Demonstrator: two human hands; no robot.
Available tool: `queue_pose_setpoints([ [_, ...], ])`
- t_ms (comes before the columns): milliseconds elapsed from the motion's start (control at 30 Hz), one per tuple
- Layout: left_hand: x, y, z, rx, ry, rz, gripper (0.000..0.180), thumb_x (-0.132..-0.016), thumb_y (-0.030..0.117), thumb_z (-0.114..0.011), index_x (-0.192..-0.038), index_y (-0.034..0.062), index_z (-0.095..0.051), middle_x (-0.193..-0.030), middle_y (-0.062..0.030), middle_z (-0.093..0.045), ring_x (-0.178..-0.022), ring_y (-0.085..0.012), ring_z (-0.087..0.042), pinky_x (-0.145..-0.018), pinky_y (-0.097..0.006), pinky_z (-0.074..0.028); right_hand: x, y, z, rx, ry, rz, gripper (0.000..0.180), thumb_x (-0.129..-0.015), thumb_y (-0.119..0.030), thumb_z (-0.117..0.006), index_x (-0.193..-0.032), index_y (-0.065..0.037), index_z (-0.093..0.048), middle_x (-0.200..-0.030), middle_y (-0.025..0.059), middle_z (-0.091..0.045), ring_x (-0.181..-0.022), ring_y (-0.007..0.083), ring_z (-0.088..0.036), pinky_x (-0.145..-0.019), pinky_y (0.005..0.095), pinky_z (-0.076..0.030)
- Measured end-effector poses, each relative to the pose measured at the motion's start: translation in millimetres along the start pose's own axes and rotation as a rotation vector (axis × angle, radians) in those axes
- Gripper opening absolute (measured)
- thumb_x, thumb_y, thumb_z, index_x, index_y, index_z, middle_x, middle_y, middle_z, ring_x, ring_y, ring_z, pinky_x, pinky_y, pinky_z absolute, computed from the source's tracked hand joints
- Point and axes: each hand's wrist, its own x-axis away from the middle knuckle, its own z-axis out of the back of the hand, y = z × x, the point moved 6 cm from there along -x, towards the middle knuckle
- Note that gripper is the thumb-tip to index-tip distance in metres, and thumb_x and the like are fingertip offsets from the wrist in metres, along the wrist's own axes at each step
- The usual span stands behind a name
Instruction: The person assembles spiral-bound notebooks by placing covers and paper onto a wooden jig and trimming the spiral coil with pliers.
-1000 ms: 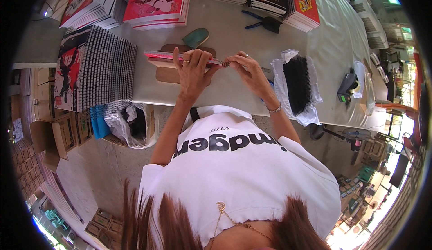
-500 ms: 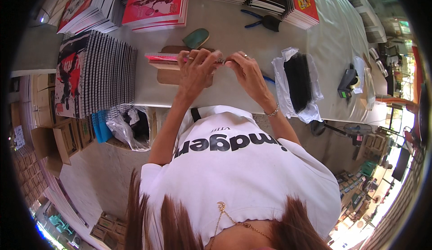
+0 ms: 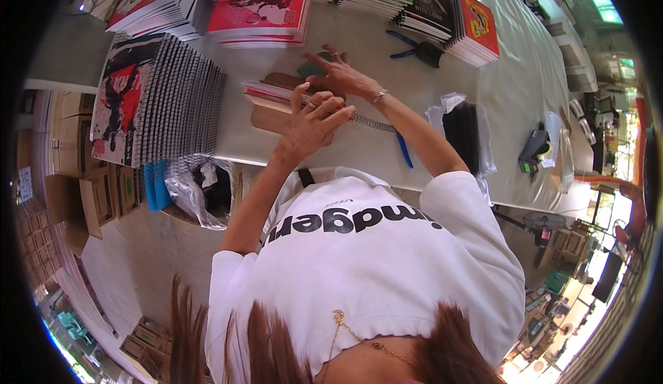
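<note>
My left hand [image 3: 314,120] is closed around the right end of a notebook with pink page edges [image 3: 266,92], which stands spine toward me against a brown board [image 3: 271,113]. A dark metal spiral coil [image 3: 373,123] sticks out to the right from under my left fingers. My right hand [image 3: 345,77] has its fingers spread over a green rounded block [image 3: 308,68] just beyond the notebook. Whether the fingers touch the block I cannot tell. A blue tool handle [image 3: 405,151] lies below my right forearm; the rest of that tool is hidden.
At left stands a tall stack of spiral notebooks [image 3: 124,104]. Several notebook piles, one pink [image 3: 259,4], one red [image 3: 476,26], line the far side. Blue-handled pliers [image 3: 414,49] lie before them. At right are black coils in plastic [image 3: 461,135] and a tape dispenser [image 3: 533,150].
My right hand has left the coil end and moved left and away from me, over the green block. The coil now hangs free to the right. My left hand still grips the notebook.
</note>
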Motion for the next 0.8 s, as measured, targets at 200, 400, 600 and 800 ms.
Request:
queue_pose_setpoints([
  [200,2,-1,1,0.028,0.013,0.048,0.028,-0.083,0.031,-0.065,-0.109,0.0225,-0.062,-0.103,0.0043,-0.059,-0.108,-0.0132,-0.056,-0.112,-0.048,-0.015,-4,12,14,-0.068,-0.094,0.07,0.064,-0.078,-0.037,-0.072,-0.136,-0.023,-0.048,-0.135,0.0221,-0.047,-0.126,0.0418,-0.041,-0.099,0.0518,-0.041],
  [400,-1,-3,4,0.056,0.058,0.066,0.025,-0.083,0.031,-0.066,-0.105,0.0211,-0.062,-0.1,0.0042,-0.059,-0.105,-0.0129,-0.057,-0.112,-0.049,-0.017,55,21,62,-1.389,-0.193,-0.472,0.074,-0.082,-0.037,-0.074,-0.14,-0.005,-0.041,-0.127,0.0116,-0.053,-0.104,0.0238,-0.061,-0.092,0.0352,-0.049],
  [600,-6,-4,8,0.078,0.068,0.063,0.025,-0.083,0.032,-0.067,-0.105,0.0209,-0.062,-0.101,0.0037,-0.059,-0.107,-0.0133,-0.057,-0.113,-0.053,-0.017,85,3,73,-1.43,-0.472,-0.302,0.073,-0.083,-0.038,-0.074,-0.14,-0.004,-0.042,-0.127,0.0082,-0.053,-0.113,0.018,-0.055,-0.097,0.0323,-0.047],
  [800,-2,4,22,-0.073,0.149,0.344,0.036,-0.074,0.042,-0.076,-0.098,0.0185,-0.062,-0.124,-0.0008,-0.051,-0.133,-0.0225,-0.038,-0.114,-0.06,-0.008,85,-10,87,-1.394,-0.514,-0.202,0.08,-0.076,-0.043,-0.078,-0.135,0.0,-0.046,-0.127,0.0101,-0.054,-0.118,0.0187,-0.052,-0.101,0.0329,-0.042],
])
